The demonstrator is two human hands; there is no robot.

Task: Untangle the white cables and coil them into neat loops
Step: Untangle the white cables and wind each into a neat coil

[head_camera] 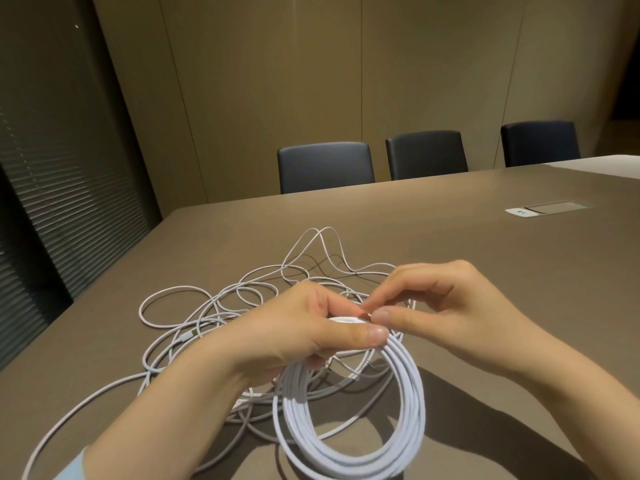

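Coil before tangle on table.

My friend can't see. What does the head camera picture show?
A person's left hand holds a neat coil of white cable while the right hand pinches its top, above loose tangled white cable on a brown table.

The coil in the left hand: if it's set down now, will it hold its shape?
Probably not. The coil hangs limp from the left hand, with no tie visible, so its turns would likely spread. It looks light and floppy, and could snag the tangle beneath.
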